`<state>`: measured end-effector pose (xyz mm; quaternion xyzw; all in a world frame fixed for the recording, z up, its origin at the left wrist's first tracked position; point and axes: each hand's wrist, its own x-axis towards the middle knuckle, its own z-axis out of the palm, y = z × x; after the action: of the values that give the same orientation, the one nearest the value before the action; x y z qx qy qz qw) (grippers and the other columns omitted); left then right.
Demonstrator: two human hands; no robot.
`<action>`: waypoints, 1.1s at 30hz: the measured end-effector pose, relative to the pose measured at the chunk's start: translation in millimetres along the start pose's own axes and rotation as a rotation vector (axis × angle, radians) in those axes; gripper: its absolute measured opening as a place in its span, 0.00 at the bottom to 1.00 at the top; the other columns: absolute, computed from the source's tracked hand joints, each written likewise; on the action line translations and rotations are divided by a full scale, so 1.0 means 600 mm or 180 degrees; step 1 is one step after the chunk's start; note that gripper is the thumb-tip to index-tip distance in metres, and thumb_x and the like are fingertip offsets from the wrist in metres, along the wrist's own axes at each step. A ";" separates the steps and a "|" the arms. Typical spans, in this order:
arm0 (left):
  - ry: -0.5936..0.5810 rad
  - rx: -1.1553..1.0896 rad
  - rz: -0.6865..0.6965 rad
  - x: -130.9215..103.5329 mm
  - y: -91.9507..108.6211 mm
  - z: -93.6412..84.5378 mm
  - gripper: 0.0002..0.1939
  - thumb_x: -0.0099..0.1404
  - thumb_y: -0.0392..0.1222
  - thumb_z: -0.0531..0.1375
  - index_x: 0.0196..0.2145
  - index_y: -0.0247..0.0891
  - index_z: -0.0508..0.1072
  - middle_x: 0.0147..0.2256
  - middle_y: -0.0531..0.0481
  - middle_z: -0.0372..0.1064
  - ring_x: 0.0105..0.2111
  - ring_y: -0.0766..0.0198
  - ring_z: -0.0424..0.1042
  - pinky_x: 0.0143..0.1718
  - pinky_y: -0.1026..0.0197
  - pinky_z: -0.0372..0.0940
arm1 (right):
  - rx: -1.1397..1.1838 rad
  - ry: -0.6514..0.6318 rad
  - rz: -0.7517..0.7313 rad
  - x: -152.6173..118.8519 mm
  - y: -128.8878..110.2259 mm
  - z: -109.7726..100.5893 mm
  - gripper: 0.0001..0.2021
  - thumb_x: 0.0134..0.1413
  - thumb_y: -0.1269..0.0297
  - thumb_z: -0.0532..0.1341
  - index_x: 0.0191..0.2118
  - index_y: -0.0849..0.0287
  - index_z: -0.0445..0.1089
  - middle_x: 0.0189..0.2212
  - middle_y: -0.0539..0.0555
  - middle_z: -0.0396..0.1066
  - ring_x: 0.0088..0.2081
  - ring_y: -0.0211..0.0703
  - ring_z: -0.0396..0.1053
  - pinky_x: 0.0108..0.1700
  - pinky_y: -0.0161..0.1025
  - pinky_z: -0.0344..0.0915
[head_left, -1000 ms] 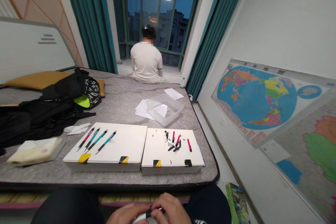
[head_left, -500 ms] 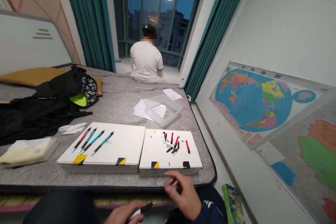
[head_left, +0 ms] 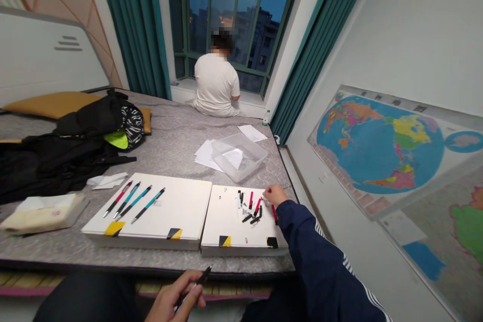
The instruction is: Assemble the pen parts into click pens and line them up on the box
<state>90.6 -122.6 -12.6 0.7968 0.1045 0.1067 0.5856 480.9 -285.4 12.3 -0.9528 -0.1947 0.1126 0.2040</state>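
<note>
My left hand (head_left: 177, 298) is closed around a partly hidden pen (head_left: 205, 275) with a black front end, low in front of the bed edge. My right hand (head_left: 275, 194) reaches over the far right corner of the smaller white box (head_left: 222, 219). Its fingers are pinched together among small pen parts; what they hold, if anything, is too small to name. Red pen barrels (head_left: 257, 207) and black pen pieces (head_left: 247, 218) lie scattered beside it. A red piece (head_left: 274, 214) is partly covered by my right sleeve.
Several finished-looking pens (head_left: 136, 203) lie on the larger white box (head_left: 181, 206) at left. Behind stand a clear plastic bin (head_left: 239, 168) and papers (head_left: 206, 155). A tissue pack (head_left: 45, 215) and black bag (head_left: 49, 166) lie left. A person (head_left: 217, 83) sits by the window.
My right hand has moved from in front of the smaller box forward to its far right corner, and its fingers have closed. My left hand keeps the pen, now tilted more upward.
</note>
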 end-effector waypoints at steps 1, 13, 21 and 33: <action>-0.0067 -0.0116 -0.0102 0.011 -0.002 0.001 0.15 0.71 0.53 0.54 0.45 0.42 0.72 0.25 0.52 0.78 0.22 0.62 0.72 0.27 0.66 0.65 | -0.0044 -0.0059 0.0038 0.008 0.003 0.005 0.12 0.62 0.59 0.62 0.33 0.63 0.72 0.32 0.51 0.74 0.35 0.40 0.73 0.43 0.43 0.70; 0.0182 -0.1021 -0.0476 0.148 -0.011 -0.023 0.16 0.74 0.51 0.47 0.40 0.37 0.68 0.21 0.51 0.75 0.26 0.59 0.70 0.39 0.58 0.60 | 0.0243 -0.0360 0.0029 0.061 0.027 0.043 0.06 0.41 0.75 0.66 0.20 0.62 0.72 0.13 0.49 0.68 0.21 0.38 0.70 0.28 0.32 0.63; 0.0041 -0.1714 -0.0731 0.161 -0.040 -0.031 0.17 0.74 0.53 0.48 0.40 0.36 0.67 0.18 0.51 0.74 0.17 0.66 0.56 0.22 0.64 0.51 | 0.1380 -0.0280 -0.0145 0.007 0.017 0.016 0.13 0.52 0.60 0.63 0.39 0.63 0.76 0.36 0.58 0.76 0.33 0.42 0.73 0.32 0.34 0.72; -0.0365 -0.1825 -0.0714 0.131 -0.011 -0.038 0.19 0.71 0.55 0.52 0.42 0.35 0.68 0.13 0.57 0.68 0.13 0.70 0.53 0.19 0.67 0.49 | 0.4162 -0.1183 -0.0373 -0.192 -0.235 0.107 0.13 0.49 0.55 0.70 0.33 0.60 0.73 0.34 0.54 0.73 0.34 0.40 0.70 0.31 0.33 0.70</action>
<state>158.9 -76.7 -8.4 0.5874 0.1242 0.0213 0.7994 312.9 -192.7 31.7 -0.5865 -0.1698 0.3576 0.7067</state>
